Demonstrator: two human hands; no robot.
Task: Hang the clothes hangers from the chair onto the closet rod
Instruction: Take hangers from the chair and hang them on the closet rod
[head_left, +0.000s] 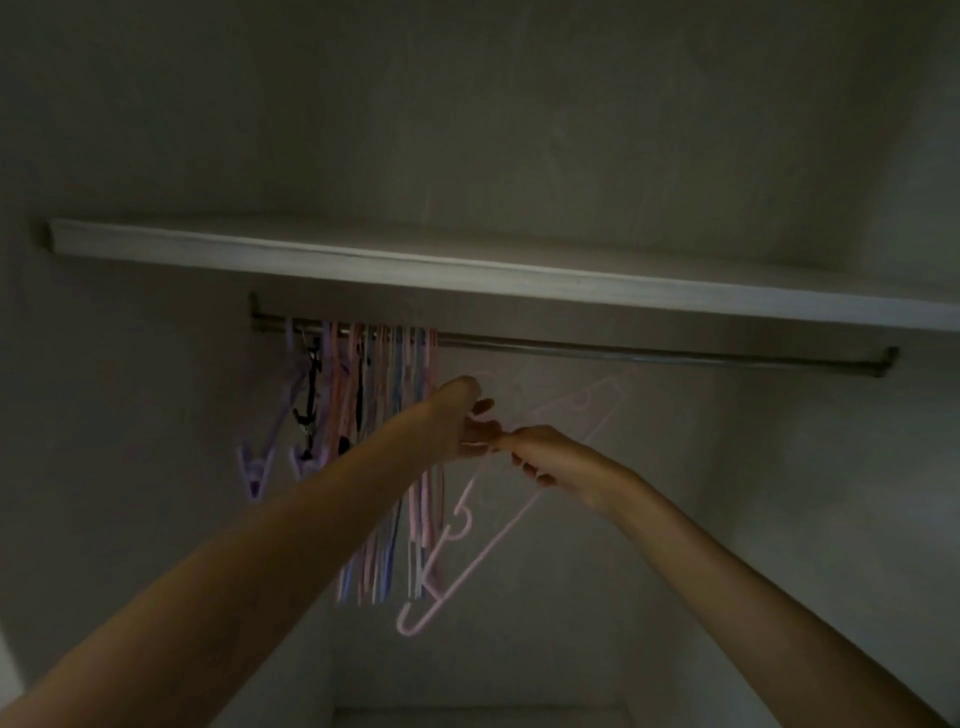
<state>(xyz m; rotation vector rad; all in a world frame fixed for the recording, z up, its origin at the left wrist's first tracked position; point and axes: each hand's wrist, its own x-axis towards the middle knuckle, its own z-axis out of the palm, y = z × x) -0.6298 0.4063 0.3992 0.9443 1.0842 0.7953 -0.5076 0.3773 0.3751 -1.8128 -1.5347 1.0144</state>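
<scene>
We see both bare arms reach up in dim light. The left hand and right hand both pinch a thin pink plastic hanger, tilted, blurred — just below the smooth metal closet rod, not on it. A tight bunch of pastel hangers hangs at the rod's left end, under a flat white shelf.

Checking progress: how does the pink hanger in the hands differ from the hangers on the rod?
The pink hanger is tilted below the rod, gripped by both hands; the hung hangers dangle from the rod in a tight bunch at its left end. It is single and pink; they are mixed colours. All are thin.
</scene>
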